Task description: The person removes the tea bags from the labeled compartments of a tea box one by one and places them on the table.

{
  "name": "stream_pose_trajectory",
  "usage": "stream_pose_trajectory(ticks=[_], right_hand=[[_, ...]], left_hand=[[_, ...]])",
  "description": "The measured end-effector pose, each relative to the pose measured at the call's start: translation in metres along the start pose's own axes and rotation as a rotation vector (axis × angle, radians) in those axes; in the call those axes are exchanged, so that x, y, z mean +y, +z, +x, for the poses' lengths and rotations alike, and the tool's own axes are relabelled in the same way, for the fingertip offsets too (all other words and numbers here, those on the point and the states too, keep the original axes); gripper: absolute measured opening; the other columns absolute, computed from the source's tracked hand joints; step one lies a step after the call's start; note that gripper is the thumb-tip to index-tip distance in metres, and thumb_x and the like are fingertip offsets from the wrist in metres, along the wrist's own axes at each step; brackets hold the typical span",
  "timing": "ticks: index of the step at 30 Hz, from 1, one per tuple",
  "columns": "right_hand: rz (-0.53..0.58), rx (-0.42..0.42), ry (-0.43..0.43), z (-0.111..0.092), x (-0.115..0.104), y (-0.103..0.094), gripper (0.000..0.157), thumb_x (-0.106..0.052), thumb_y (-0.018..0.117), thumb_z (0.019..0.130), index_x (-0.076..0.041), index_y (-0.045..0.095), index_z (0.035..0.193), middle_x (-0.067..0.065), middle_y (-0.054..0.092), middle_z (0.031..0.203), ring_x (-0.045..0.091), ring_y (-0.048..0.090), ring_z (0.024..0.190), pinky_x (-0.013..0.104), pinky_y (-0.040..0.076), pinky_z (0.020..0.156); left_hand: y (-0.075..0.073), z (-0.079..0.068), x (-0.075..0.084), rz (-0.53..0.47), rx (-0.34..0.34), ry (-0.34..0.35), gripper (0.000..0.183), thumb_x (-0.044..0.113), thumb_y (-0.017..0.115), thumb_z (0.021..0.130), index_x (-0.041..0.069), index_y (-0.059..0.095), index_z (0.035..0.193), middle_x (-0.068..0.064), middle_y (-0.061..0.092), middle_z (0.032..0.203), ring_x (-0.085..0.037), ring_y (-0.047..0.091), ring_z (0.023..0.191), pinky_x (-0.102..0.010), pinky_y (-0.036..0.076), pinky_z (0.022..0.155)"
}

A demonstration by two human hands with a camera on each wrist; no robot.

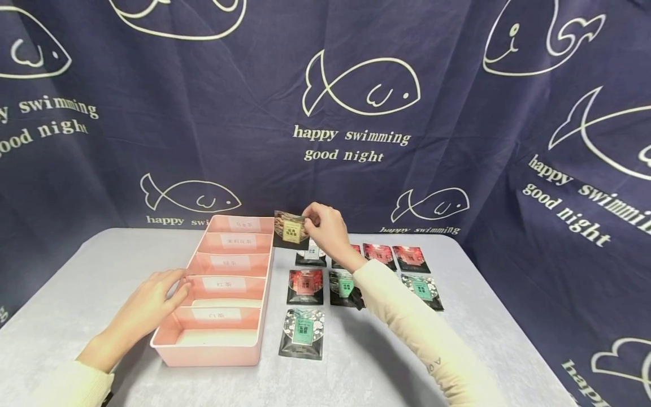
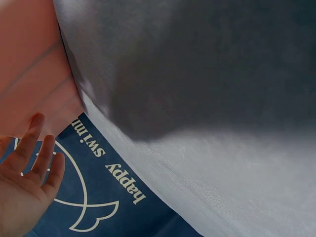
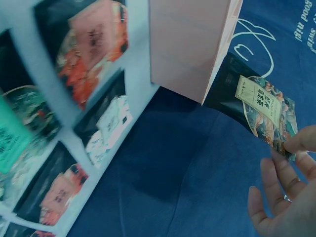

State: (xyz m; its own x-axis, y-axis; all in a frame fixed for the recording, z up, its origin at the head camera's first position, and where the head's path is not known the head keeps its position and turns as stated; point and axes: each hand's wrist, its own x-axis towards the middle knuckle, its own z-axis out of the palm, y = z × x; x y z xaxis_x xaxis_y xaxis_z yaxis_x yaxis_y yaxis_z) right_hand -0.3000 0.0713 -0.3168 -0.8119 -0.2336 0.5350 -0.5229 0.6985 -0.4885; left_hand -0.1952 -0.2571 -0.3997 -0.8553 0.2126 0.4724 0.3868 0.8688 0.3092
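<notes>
My right hand [image 1: 329, 230] pinches a black tea packet [image 1: 286, 230] with a yellow label by its edge, thumb against fingers. The packet is raised beside the far right corner of the pink divided box [image 1: 208, 356]; in the right wrist view the packet [image 3: 228, 94] overlaps the box edge. At the box's left side is my left hand [image 1: 147, 302], its fingertips at the long rim. The left wrist view shows fingers [image 2: 45, 160] extended and spread near the box wall. White paper labels mark the box's compartments.
Right of the box, several packets lie in rows: a red-labelled packet [image 1: 305, 286], green-labelled packets [image 1: 301, 333] and a pale-labelled packet [image 1: 311, 254] partly behind the held one. A dark blue fish-print curtain [image 1: 264, 141] stands behind the grey table [image 1: 407, 356].
</notes>
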Motion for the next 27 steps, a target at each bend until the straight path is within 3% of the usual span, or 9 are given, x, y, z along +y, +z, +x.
stream_pose_trajectory(ticks=[8,15,22,27], right_hand=[[0.037,-0.056,0.006,-0.029,0.01,-0.02,0.009,-0.005,0.058,0.081,-0.01,0.065,0.084,0.001,0.066,0.072,0.013,0.061,0.067,0.027,0.049,0.06],[0.088,-0.102,0.034,-0.057,0.025,-0.033,0.01,-0.002,0.057,0.078,-0.007,0.064,0.084,0.002,0.062,0.066,0.012,0.057,0.058,0.02,0.044,0.049],[0.117,-0.142,0.079,-0.087,0.042,-0.045,0.01,0.0,0.058,0.079,-0.008,0.063,0.083,0.001,0.061,0.068,0.012,0.059,0.06,0.018,0.045,0.047],[0.105,-0.134,0.058,-0.105,0.054,-0.055,0.013,0.002,0.061,0.077,-0.01,0.063,0.082,-0.003,0.061,0.068,0.01,0.057,0.065,0.021,0.05,0.059]], left_hand=[[0.0,0.0,-0.002,0.004,0.004,0.003,0.026,0.022,0.056,0.088,0.004,0.059,0.106,-0.019,0.064,0.103,-0.039,0.056,0.099,-0.052,0.043,0.085],[0.001,0.0,-0.002,-0.009,0.002,-0.005,0.027,0.022,0.056,0.088,0.002,0.059,0.107,-0.02,0.064,0.105,-0.04,0.055,0.1,-0.052,0.042,0.086],[0.001,-0.001,-0.001,-0.01,-0.003,-0.014,0.029,0.023,0.055,0.089,0.002,0.059,0.108,-0.021,0.063,0.106,-0.04,0.055,0.101,-0.053,0.042,0.087],[0.0,-0.001,-0.001,-0.008,-0.007,-0.02,0.03,0.024,0.055,0.089,0.002,0.059,0.109,-0.022,0.062,0.106,-0.04,0.054,0.102,-0.054,0.042,0.087]])
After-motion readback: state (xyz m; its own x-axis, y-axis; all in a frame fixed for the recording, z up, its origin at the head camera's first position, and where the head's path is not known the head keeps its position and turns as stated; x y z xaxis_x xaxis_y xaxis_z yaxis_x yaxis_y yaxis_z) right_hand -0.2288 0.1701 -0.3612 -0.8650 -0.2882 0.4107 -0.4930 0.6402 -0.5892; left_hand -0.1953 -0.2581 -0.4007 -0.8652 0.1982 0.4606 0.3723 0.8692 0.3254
